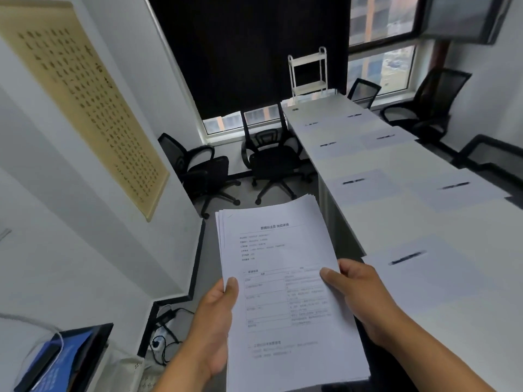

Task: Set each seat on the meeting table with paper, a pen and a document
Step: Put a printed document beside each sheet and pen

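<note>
Documents [285, 278]: one stack, held off the desk [424, 222] edge, left hand [215, 326] and right hand [359, 295] each with grip clamped on a side, likely for dealing. Papers [365, 190] with pens [353, 181] lie at seats.

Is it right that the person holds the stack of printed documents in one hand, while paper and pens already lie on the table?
Not quite: the head view shows both hands, left hand and right hand, holding the stack of printed documents. Paper and pens already lie on the table.
</note>
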